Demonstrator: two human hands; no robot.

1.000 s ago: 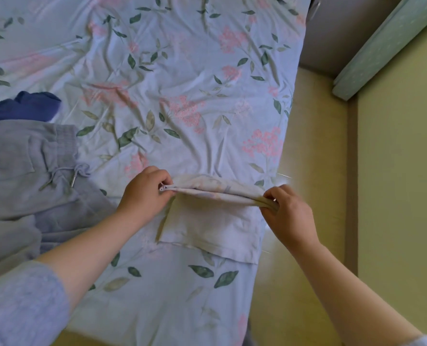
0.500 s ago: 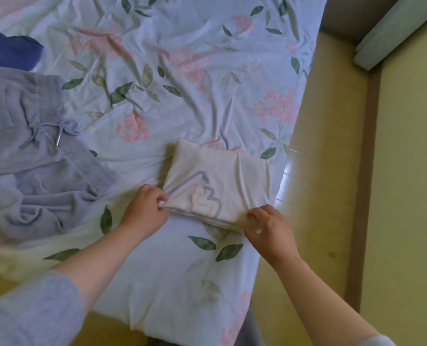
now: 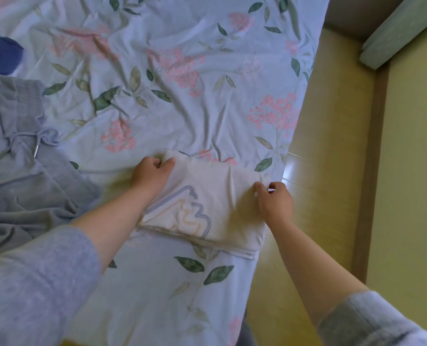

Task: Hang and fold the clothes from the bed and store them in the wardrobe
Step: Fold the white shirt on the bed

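Pale blue floral bed sheet (image 3: 207, 96) covers the bed, with yellowish floor (image 3: 332, 171) to its right. A cream folded shirt (image 3: 215, 196) with a looping line print lies flat near the bed's right edge. The left hand (image 3: 150, 176) pinches its far left corner with curled fingers (image 3: 168, 162). The right hand (image 3: 276, 203) pinches the far right corner. Crumpled grey drawstring sweatpants (image 3: 20, 171) lie at the left edge, with a dark blue garment (image 3: 0, 56) beyond them.

One folded shirt (image 3: 208, 189), one grey sweatpants (image 3: 22, 176), one navy garment (image 3: 0, 56).
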